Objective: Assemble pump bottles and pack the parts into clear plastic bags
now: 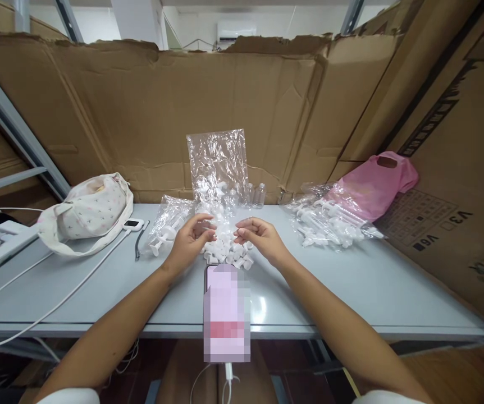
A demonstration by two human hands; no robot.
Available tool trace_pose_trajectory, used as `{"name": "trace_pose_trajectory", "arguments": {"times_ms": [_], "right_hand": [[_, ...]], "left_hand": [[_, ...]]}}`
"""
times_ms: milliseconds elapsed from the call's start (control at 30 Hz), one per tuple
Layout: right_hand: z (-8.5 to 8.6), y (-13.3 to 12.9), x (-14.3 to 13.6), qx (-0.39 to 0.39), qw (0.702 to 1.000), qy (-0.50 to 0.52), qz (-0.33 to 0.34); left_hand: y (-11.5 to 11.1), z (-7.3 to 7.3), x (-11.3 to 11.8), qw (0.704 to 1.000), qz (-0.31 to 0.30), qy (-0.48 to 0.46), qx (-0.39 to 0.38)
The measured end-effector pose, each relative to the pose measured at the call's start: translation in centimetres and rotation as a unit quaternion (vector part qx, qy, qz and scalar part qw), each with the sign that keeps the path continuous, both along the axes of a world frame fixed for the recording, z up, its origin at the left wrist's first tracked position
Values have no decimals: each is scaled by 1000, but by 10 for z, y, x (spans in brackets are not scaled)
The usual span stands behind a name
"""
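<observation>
White plastic caps (225, 249) lie heaped on the grey table (351, 286), just beyond a phone (226, 314) at the near edge. Left hand (192, 238) and right hand (259, 235) hover over the heap, fingers loosely curled, each seemingly pinching a small cap; what they grip is too small to tell. Behind stands a clear bag (217, 165).

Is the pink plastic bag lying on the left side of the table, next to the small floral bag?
No, the pink plastic bag lies at the right end of the table, far from the floral bag on the left.
</observation>
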State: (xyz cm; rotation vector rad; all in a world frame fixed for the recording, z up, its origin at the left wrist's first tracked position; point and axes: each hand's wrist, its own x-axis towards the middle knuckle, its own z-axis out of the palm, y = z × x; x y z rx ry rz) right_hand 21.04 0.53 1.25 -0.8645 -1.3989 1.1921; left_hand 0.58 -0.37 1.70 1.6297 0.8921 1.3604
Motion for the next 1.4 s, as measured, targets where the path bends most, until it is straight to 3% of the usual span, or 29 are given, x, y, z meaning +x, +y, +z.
{"name": "trace_pose_trajectory", "arguments": {"times_ms": [267, 533, 800, 1000, 1233, 1400], "right_hand": [[2, -4, -4, -9, 999, 30, 32], [-2, -4, -10, -29, 998, 52, 1], [-4, -8, -18, -1, 999, 39, -21], [-3, -13, -25, 7, 999, 35, -7], [-6, -13, -28, 17, 998, -4, -63], [0, -16, -26, -3, 998, 13, -59]], "left_hand": [[-5, 1, 3, 1000, 24, -10, 4], [-6, 1, 8, 999, 31, -19, -31], [-3, 4, 9, 995, -9, -65, -79], [-4, 2, 12, 997, 42, -44, -49], [-9, 1, 20, 999, 37, -22, -27], [-10, 3, 17, 998, 60, -3, -12]]}}
